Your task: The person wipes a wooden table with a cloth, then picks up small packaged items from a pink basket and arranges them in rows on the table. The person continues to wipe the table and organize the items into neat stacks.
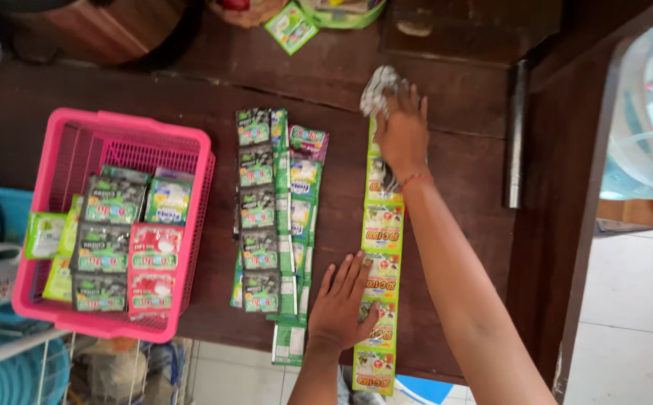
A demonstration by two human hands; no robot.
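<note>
Basket (79,135) left of sachet strips (274,217), probably touching none.

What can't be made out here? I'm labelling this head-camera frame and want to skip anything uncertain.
- Head view: right hand covers the far end of the yellow-green sachet strip; the crumpled bit beyond its fingers is unclear.
- Left hand lies flat, hiding the table and the strip's edge beneath.
- Pink basket: lower packets hidden by upper ones.
- Clear bottle: cut off by the right edge.
</note>
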